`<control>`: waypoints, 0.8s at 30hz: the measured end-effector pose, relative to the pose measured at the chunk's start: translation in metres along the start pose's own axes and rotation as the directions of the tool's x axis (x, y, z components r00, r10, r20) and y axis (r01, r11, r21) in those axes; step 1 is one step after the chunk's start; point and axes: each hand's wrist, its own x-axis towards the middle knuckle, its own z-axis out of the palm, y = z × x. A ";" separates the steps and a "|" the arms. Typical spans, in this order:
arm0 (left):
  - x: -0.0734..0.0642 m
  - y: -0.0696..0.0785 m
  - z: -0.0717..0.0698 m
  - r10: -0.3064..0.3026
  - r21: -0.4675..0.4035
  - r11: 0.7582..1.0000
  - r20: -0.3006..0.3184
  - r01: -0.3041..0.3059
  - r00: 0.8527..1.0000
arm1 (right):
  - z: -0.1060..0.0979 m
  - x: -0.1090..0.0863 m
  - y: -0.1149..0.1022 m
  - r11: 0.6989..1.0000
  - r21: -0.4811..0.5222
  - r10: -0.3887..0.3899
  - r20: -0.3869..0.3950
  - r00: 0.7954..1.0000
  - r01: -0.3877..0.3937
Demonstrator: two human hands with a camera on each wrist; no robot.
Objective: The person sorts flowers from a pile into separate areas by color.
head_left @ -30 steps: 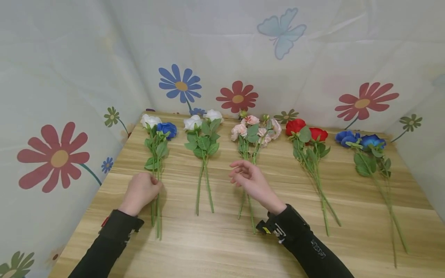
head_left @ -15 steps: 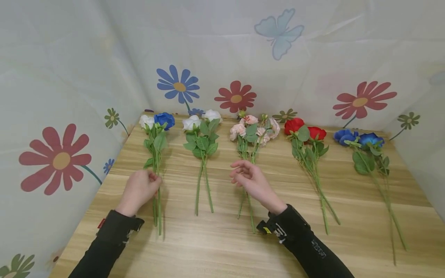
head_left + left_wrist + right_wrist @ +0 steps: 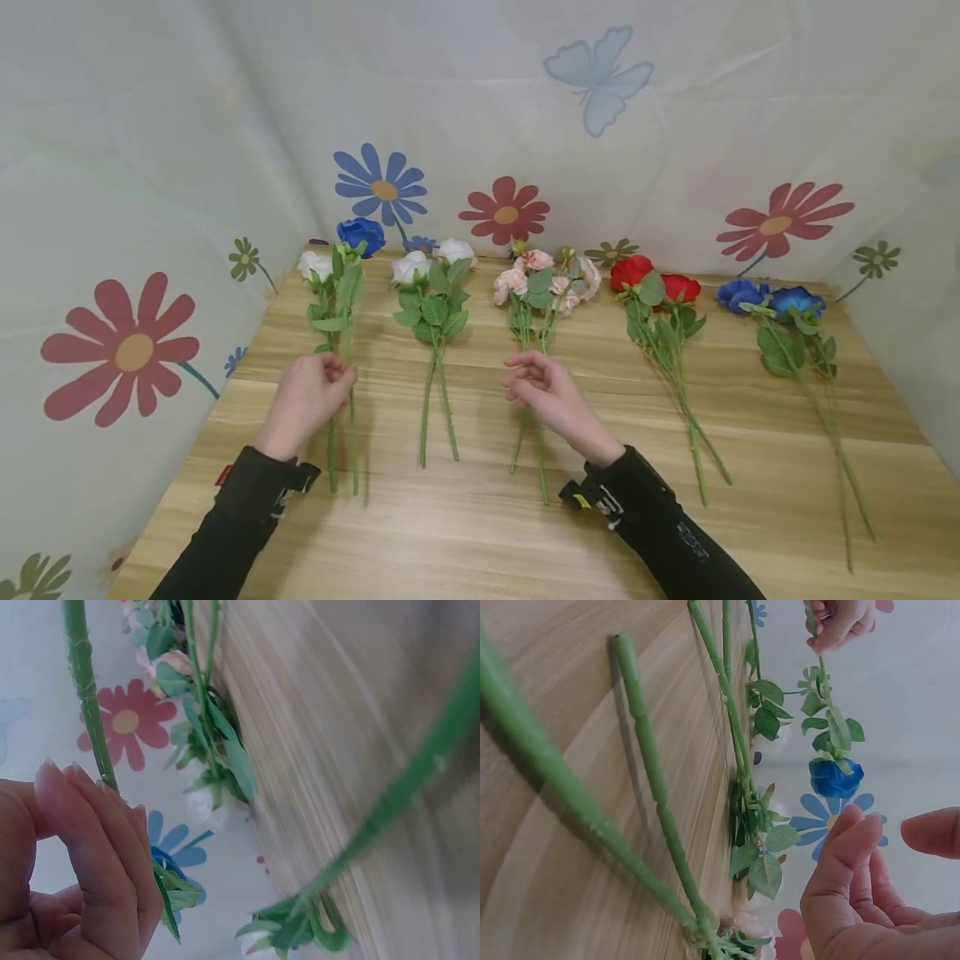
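Note:
My left hand pinches the green stem of a blue rose at the table's left side. In the right wrist view this blue rose is raised off the table, bloom pointing away. A single white rose lies beneath and beside it on the wood. In the left wrist view the pinched stem passes between thumb and fingertips. My right hand hovers over the stems of the pink roses, its fingers loosely bent and a gap between thumb and fingers.
Two white roses with crossed stems lie right of the left hand. Red roses and a blue pair lie farther right. A flower-printed cloth hangs behind the wooden table.
The blue rose has risen from beside the white rose, its bloom now higher and farther back. My left hand has lifted slightly with it. The right hand has barely moved.

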 end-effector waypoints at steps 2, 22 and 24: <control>0.002 0.004 0.002 -0.002 -0.042 0.999 0.000 0.002 1.000 | -0.001 -0.001 0.001 1.000 0.006 0.005 0.004 1.000 -0.005; 0.034 0.060 0.050 0.135 -0.531 0.847 0.154 -0.033 0.979 | 0.000 -0.007 0.000 0.997 0.048 0.062 0.073 0.995 -0.066; 0.035 0.065 0.057 0.140 -0.572 0.820 0.180 -0.012 0.974 | 0.001 -0.007 -0.001 0.996 0.055 0.059 0.087 0.995 -0.063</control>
